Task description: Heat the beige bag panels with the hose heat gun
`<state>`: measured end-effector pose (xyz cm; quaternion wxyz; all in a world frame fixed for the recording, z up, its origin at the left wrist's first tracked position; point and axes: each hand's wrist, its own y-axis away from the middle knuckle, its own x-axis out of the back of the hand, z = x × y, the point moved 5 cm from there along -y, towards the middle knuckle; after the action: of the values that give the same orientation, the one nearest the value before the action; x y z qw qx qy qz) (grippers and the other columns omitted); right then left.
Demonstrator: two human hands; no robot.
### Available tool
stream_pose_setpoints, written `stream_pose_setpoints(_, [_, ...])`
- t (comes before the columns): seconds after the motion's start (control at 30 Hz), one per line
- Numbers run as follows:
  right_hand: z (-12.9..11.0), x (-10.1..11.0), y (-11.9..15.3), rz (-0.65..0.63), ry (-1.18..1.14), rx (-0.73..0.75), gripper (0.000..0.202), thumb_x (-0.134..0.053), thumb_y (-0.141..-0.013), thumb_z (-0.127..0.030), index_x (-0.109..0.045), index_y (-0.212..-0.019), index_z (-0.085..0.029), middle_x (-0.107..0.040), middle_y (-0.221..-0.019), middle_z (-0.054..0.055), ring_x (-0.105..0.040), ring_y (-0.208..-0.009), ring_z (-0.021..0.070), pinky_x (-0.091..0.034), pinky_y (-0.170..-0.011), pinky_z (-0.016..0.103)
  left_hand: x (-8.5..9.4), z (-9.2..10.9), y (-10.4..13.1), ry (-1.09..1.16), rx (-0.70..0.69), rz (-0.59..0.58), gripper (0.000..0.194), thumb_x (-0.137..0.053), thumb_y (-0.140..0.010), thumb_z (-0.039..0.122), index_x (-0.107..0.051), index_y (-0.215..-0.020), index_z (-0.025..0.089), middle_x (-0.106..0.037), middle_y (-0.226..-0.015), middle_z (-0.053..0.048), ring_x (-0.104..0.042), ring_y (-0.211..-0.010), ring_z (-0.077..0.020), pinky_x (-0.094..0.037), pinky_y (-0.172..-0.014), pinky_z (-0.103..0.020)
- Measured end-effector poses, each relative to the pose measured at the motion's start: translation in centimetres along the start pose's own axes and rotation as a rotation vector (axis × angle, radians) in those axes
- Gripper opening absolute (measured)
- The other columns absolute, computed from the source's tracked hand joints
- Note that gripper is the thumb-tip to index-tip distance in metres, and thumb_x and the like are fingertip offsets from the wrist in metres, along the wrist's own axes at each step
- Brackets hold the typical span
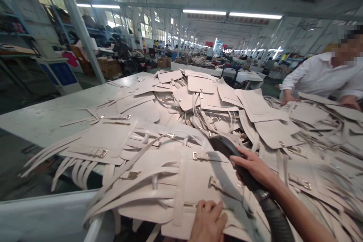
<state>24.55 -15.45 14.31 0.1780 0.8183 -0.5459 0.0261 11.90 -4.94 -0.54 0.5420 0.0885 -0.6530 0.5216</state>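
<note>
My right hand [256, 170] is wrapped round a black hose nozzle [225, 146], which has a ribbed hose [273, 211] running down behind it. Its tip points left, over a pale beige leather bag panel [198, 174] with gold buckles and a zip. My left hand [209, 221] rests on the lower part of this panel beside the zip, fingers down and slightly apart. Straps [147, 193] fan out to the left of the panel. Another buckled beige bag piece [99, 140] lies further left. My left thumb is hidden.
A heap of beige bag pieces [201, 83] covers much of the white table [70, 102]. At the right, a co-worker in a white shirt [314, 72] has both hands at the pile. A metal post [81, 26] stands at the back left; a pale edge [42, 211] lies front left.
</note>
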Motion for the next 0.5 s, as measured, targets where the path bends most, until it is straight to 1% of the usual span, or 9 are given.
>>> stream_pose_setpoints(0.03, [1.7,1.7,1.5,0.074,-0.057,-0.049,0.048,-0.054,-0.078,-0.034,-0.038,-0.122,-0.025,-0.049,-0.053,-0.007,-0.053,-0.036,0.0128,-0.043,-0.031,0.022,0.3,-0.1,0.2,-0.01,-0.009,0.004,0.026,-0.058,-0.073,0.044,-0.058,-0.088,0.023,-0.059,-0.107,-0.001,-0.048,-0.078,-0.0163,-0.031,-0.064,-0.031])
stream_pose_setpoints(0.07, [3.5,3.0,2.9,0.108,-0.116,-0.087,0.051,-0.054,-0.078,-0.034,-0.035,-0.124,-0.025,-0.05,-0.054,-0.007,-0.054,-0.038,0.013,-0.044,-0.033,0.022,0.5,-0.1,0.4,-0.03,-0.017,0.014,0.025,-0.058,-0.073,0.045,-0.059,-0.087,0.024,-0.059,-0.107,-0.001,-0.048,-0.077,-0.0161,-0.031,-0.063,-0.031])
stream_pose_setpoints(0.13, [6.8,4.7,5.6,0.151,-0.198,-0.162,0.059,-0.056,-0.077,-0.037,-0.03,-0.127,-0.021,-0.05,-0.053,-0.007,-0.052,-0.036,0.0133,-0.044,-0.031,0.022,1.0,-0.2,0.8,-0.088,-0.01,0.033,0.021,-0.057,-0.076,0.043,-0.059,-0.088,0.026,-0.059,-0.109,-0.002,-0.048,-0.079,-0.0167,-0.031,-0.065,-0.03])
stream_pose_setpoints(0.2, [9.3,5.2,7.6,0.152,-0.251,-0.202,0.067,-0.056,-0.076,-0.04,-0.023,-0.131,-0.02,-0.05,-0.05,-0.007,-0.052,-0.035,0.0137,-0.044,-0.031,0.022,1.3,-0.3,1.1,-0.146,0.028,0.041,0.017,-0.055,-0.079,0.038,-0.059,-0.092,0.028,-0.059,-0.111,-0.004,-0.049,-0.084,-0.0179,-0.032,-0.069,-0.031])
stream_pose_setpoints(0.27, [10.6,4.8,8.5,0.118,-0.273,-0.22,0.07,-0.054,-0.077,-0.041,-0.018,-0.133,-0.018,-0.051,-0.045,-0.008,-0.051,-0.034,0.0135,-0.044,-0.031,0.021,1.4,-0.3,1.2,-0.166,0.051,0.034,0.019,-0.054,-0.08,0.037,-0.059,-0.096,0.028,-0.06,-0.111,-0.005,-0.049,-0.088,-0.0192,-0.032,-0.073,-0.033])
stream_pose_setpoints(0.3, [10.8,4.3,8.4,0.092,-0.277,-0.225,0.071,-0.053,-0.077,-0.041,-0.018,-0.134,-0.017,-0.051,-0.044,-0.008,-0.051,-0.033,0.0133,-0.043,-0.031,0.02,1.5,-0.2,1.2,-0.165,0.048,0.029,0.02,-0.054,-0.08,0.037,-0.058,-0.098,0.029,-0.06,-0.111,-0.004,-0.049,-0.089,-0.0197,-0.032,-0.074,-0.034])
stream_pose_setpoints(0.37, [10.5,3.3,7.3,0.033,-0.266,-0.218,0.066,-0.052,-0.077,-0.04,-0.025,-0.131,-0.016,-0.053,-0.044,-0.007,-0.051,-0.033,0.0131,-0.042,-0.03,0.019,1.7,0.0,1.1,-0.152,0.029,0.005,0.02,-0.054,-0.08,0.037,-0.058,-0.099,0.031,-0.061,-0.112,-0.004,-0.05,-0.09,-0.0201,-0.032,-0.075,-0.035])
stream_pose_setpoints(0.43, [9.7,2.4,5.2,0.004,-0.246,-0.183,0.057,-0.052,-0.076,-0.037,-0.036,-0.126,-0.016,-0.054,-0.046,-0.006,-0.052,-0.033,0.0134,-0.042,-0.03,0.019,1.7,0.0,1.0,-0.134,0.015,-0.024,0.02,-0.054,-0.081,0.037,-0.058,-0.1,0.032,-0.06,-0.114,-0.003,-0.05,-0.091,-0.0205,-0.032,-0.074,-0.035])
stream_pose_setpoints(0.5, [8.6,2.1,2.8,0.023,-0.228,-0.134,0.049,-0.052,-0.076,-0.034,-0.042,-0.121,-0.018,-0.053,-0.048,-0.007,-0.053,-0.035,0.0132,-0.042,-0.03,0.02,1.6,0.0,1.0,-0.112,0.018,-0.046,0.021,-0.053,-0.081,0.038,-0.059,-0.1,0.032,-0.059,-0.115,-0.004,-0.05,-0.091,-0.0212,-0.032,-0.075,-0.036])
